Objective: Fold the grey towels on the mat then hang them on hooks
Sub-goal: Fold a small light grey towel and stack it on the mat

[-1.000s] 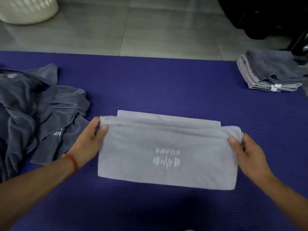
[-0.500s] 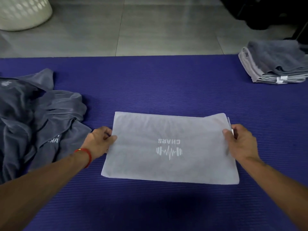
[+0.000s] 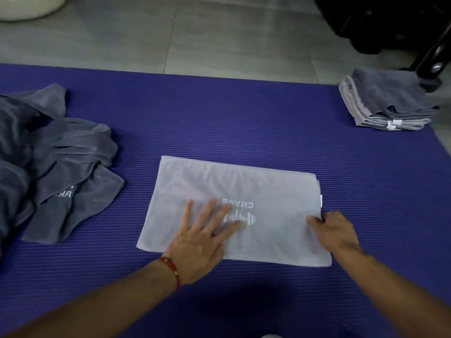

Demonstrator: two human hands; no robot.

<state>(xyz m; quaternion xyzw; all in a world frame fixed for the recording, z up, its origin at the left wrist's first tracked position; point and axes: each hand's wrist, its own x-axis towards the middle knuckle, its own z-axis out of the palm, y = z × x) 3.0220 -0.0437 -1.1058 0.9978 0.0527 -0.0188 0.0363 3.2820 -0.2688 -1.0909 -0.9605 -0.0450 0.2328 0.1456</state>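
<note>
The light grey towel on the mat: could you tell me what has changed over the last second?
The light grey towel was folded away from the person, covering its far strip. The left hand let go and now presses flat; the right hand stays at the right edge.

A gym-like room: ribbed purple exercise mat [image 3: 244, 123] on grey tiled floor [image 3: 219, 32].

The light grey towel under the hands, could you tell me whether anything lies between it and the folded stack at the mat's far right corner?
Nothing visible does. Between the light grey towel and the folded stack there is only bare purple mat. The unfolded dark towels lie on the opposite, left side.
</note>
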